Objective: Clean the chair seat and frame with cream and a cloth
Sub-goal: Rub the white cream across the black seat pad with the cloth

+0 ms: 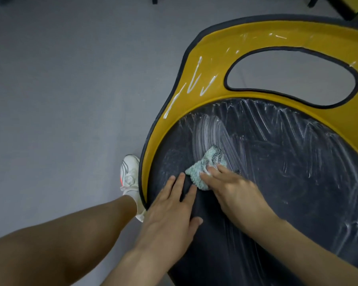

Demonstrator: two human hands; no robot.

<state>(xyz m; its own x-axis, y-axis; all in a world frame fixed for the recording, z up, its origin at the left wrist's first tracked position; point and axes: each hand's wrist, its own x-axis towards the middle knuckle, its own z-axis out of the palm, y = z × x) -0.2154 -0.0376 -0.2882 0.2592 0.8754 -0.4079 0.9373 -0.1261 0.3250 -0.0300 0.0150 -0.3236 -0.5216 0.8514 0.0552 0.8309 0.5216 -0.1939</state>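
1. The small pale-green nubbly cloth lies bunched on the left part of the round dark padded chair seat. It sits under the fingers of the right hand, which lie fairly straight and press it down rather than pinching it.
2. The left hand rests just beside it, fingers spread and flat on the seat, apparently bracing.
3. The cloth looks light, soft and floppy, and likely to slide easily over wet cream. Flat pressure on its middle should steer it; a gathered edge would be the surer hold.
4. The white cream is smeared in thin arcs across the seat. On the glossy yellow moulded frame it sits in raised, unspread lines.
5. The seat is matt and probably yields a little; whether it is fabric or leatherette is hard to tell through the blur. The frame looks hard, smooth and slippery, edged in dark trim, with an oval cut-out.
6. The chair stands on a grey floor, with a white trainer just beside the frame.
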